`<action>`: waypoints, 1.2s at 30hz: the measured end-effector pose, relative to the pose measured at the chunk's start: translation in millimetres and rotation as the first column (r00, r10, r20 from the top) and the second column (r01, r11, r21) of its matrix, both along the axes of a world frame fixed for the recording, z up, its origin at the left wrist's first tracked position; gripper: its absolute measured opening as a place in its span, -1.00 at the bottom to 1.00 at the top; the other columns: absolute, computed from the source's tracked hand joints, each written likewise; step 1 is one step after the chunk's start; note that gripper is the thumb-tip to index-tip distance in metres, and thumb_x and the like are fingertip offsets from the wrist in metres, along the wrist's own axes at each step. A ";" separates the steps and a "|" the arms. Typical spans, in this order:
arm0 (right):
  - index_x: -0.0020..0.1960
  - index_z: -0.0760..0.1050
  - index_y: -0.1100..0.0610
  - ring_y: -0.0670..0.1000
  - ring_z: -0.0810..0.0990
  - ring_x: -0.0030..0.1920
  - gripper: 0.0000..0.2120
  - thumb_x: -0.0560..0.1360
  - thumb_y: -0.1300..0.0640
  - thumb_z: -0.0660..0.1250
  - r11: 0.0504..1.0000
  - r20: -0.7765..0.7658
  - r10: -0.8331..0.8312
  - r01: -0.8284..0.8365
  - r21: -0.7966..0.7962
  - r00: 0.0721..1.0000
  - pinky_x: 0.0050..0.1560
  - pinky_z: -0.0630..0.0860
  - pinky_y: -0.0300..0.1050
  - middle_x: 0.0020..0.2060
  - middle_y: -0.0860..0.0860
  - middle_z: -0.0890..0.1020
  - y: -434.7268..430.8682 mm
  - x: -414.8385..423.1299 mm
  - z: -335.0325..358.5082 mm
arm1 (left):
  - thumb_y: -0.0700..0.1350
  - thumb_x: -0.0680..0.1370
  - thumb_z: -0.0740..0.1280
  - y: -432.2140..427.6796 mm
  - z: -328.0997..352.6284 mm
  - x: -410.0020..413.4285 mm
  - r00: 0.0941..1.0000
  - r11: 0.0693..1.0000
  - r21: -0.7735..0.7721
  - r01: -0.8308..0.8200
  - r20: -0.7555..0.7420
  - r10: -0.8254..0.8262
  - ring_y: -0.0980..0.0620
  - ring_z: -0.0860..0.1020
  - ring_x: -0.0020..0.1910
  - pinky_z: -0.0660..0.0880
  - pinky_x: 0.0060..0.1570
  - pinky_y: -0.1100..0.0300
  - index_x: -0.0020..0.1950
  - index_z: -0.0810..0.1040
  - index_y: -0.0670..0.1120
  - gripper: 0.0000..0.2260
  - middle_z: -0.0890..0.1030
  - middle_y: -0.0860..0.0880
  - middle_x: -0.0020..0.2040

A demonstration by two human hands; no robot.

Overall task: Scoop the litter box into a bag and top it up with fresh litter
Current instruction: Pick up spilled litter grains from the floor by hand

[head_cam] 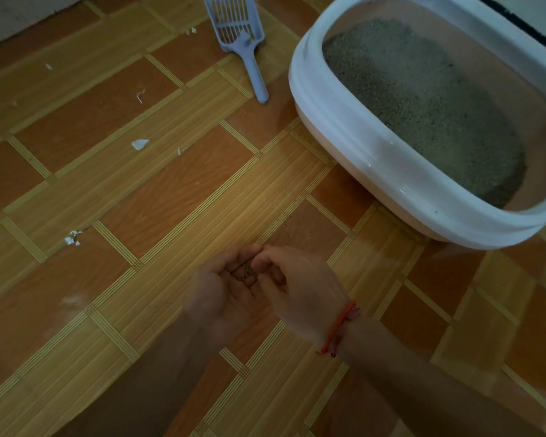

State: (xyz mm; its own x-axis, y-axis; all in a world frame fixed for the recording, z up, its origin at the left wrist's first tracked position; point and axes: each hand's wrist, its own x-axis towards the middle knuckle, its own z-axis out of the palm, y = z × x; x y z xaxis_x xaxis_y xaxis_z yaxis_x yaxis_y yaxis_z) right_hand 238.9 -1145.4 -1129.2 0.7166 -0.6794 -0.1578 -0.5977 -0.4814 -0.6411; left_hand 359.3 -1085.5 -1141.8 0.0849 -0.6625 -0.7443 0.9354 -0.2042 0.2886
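Head view: litter grains (245, 272) lie in my cupped left hand (218, 294), above the floor (171, 190).
My left fingers curl half-closed round the grains, palm up. My right hand (297, 288), a red thread (339, 326) at its wrist, comes in palm down, its fingertips (260, 258) bunched narrow against the left palm; blur keeps me from telling whether they pinch anything. Stray grains (287, 220) dot the floor just ahead. The box (338, 134) sits up right, its far side cut off, with grey litter (423, 99) inside. The scoop (240, 29) lies on the floor left of it, tip cropped. White scraps (140, 144) lie scattered further left.
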 end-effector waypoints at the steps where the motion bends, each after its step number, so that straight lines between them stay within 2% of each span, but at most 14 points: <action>1: 0.00 0.54 -0.04 -0.22 0.38 -0.30 -0.90 0.52 0.10 0.30 1.000 0.013 -0.010 0.010 -0.003 1.000 -0.24 0.36 -0.31 -0.31 -0.25 0.37 -1.7 -1.1 0.3 | -0.16 0.62 0.12 0.2 -1.2 0.3 1.000 1.000 -0.004 -0.002 -0.006 0.002 -0.07 0.67 -0.26 0.61 -0.23 0.13 -0.23 0.67 -0.26 -0.60 0.66 -0.18 -0.24; 3: -0.06 0.56 -0.07 -0.26 0.39 -0.35 -0.93 0.48 0.08 0.37 0.995 0.032 -0.095 0.096 -0.035 0.995 -0.29 0.28 -0.41 -0.39 -0.27 0.37 -10.9 -4.7 0.3 | -0.16 0.61 0.15 0.2 -2.2 0.6 0.999 1.000 0.000 -0.015 -0.033 0.015 -0.11 0.68 -0.15 0.63 -0.09 0.09 -0.19 0.66 -0.28 -0.64 0.67 -0.22 -0.14; 5: -0.11 0.56 -0.08 -0.26 0.42 -0.37 -0.94 0.46 0.07 0.41 0.972 0.011 -0.220 0.220 -0.076 0.975 -0.35 0.24 -0.44 -0.45 -0.25 0.38 -27.6 -10.5 -2.9 | -0.17 0.61 0.16 -0.1 -1.0 0.3 0.998 0.999 0.022 -0.026 -0.062 0.028 -0.13 0.69 -0.08 0.64 -0.04 0.07 -0.14 0.64 -0.30 -0.68 0.68 -0.24 -0.08; 7: -0.11 0.55 -0.07 -0.23 0.43 -0.36 -0.96 0.49 0.06 0.39 0.954 -0.056 -0.290 0.284 -0.092 0.955 -0.31 0.30 -0.41 -0.44 -0.23 0.40 -46.2 -16.8 -9.0 | -0.17 0.61 0.17 -0.9 2.2 -0.2 0.997 0.999 0.046 -0.028 -0.064 0.031 -0.16 0.69 -0.04 0.64 -0.02 0.06 -0.11 0.62 -0.30 -0.70 0.68 -0.24 -0.06; 8: -0.10 0.55 -0.07 -0.21 0.43 -0.34 -0.97 0.51 0.06 0.37 0.952 -0.099 -0.300 0.291 -0.097 0.949 -0.26 0.39 -0.32 -0.42 -0.22 0.41 -54.1 -19.5 -12.3 | -0.17 0.62 0.16 -1.2 3.5 -0.6 0.998 0.998 0.053 -0.029 -0.063 0.032 -0.16 0.69 -0.02 0.64 -0.01 0.05 -0.10 0.61 -0.30 -0.71 0.68 -0.25 -0.05; 10: -0.07 0.54 -0.06 -0.17 0.45 -0.26 -0.97 0.52 0.06 0.33 0.950 -0.147 -0.304 0.289 -0.114 0.941 -0.18 0.49 -0.16 -0.35 -0.20 0.44 -65.8 -22.3 -18.4 | -0.17 0.62 0.15 -1.3 4.8 -1.0 0.998 0.998 0.061 -0.029 -0.059 0.033 -0.17 0.68 0.00 0.64 -0.01 0.05 -0.08 0.61 -0.31 -0.70 0.68 -0.25 -0.05; 15: -0.04 0.54 -0.08 -0.11 0.51 -0.15 -0.96 0.54 0.04 0.32 0.956 -0.145 -0.278 0.259 -0.139 0.950 -0.12 0.48 -0.19 -0.18 -0.14 0.55 -74.5 -19.7 -30.8 | -0.17 0.63 0.15 -2.1 6.5 -1.4 0.998 0.997 0.077 -0.023 -0.051 0.027 -0.16 0.69 -0.01 0.63 0.00 0.05 -0.05 0.60 -0.31 -0.71 0.68 -0.24 -0.05; 22: -0.05 0.54 -0.06 -0.14 0.49 -0.16 -0.96 0.55 0.02 0.32 0.959 -0.138 -0.257 0.236 -0.155 0.957 -0.15 0.39 -0.24 -0.19 -0.17 0.53 -76.9 -17.3 -34.4 | -0.17 0.62 0.16 -1.8 5.3 -0.7 0.998 0.995 0.089 -0.033 -0.055 0.038 -0.16 0.69 -0.04 0.63 0.01 0.04 -0.07 0.60 -0.30 -0.71 0.69 -0.23 -0.07; 25: -0.07 0.52 -0.08 -0.12 0.49 -0.17 -0.94 0.56 0.01 0.29 0.963 -0.160 -0.239 0.213 -0.163 0.958 -0.17 0.44 -0.20 -0.19 -0.16 0.54 -78.7 -16.0 -34.7 | -0.17 0.62 0.16 -2.0 3.8 -0.3 0.998 0.995 0.090 -0.035 -0.057 0.041 -0.16 0.69 -0.03 0.60 0.06 0.02 -0.09 0.61 -0.31 -0.71 0.68 -0.24 -0.06; 30: -0.08 0.48 -0.08 -0.06 0.52 -0.15 -0.90 0.58 0.00 0.22 0.968 -0.198 -0.211 0.176 -0.178 0.957 -0.16 0.53 -0.05 -0.18 -0.13 0.54 -80.2 -14.5 -36.0 | -0.16 0.62 0.15 -2.2 1.7 -0.6 0.998 0.996 0.086 -0.030 -0.050 0.034 -0.15 0.69 -0.04 0.63 0.00 0.05 -0.09 0.61 -0.30 -0.70 0.69 -0.23 -0.07; 36: -0.05 0.43 -0.05 -0.03 0.54 -0.18 -0.87 0.62 0.00 0.14 0.967 -0.269 -0.184 0.125 -0.222 0.945 -0.16 0.56 0.01 -0.16 -0.10 0.55 -77.8 -10.9 -34.2 | -0.17 0.61 0.17 -1.2 -0.9 -0.1 0.998 0.997 0.071 -0.030 -0.056 0.034 -0.17 0.68 0.00 0.64 -0.03 0.04 -0.06 0.61 -0.31 -0.72 0.68 -0.25 -0.03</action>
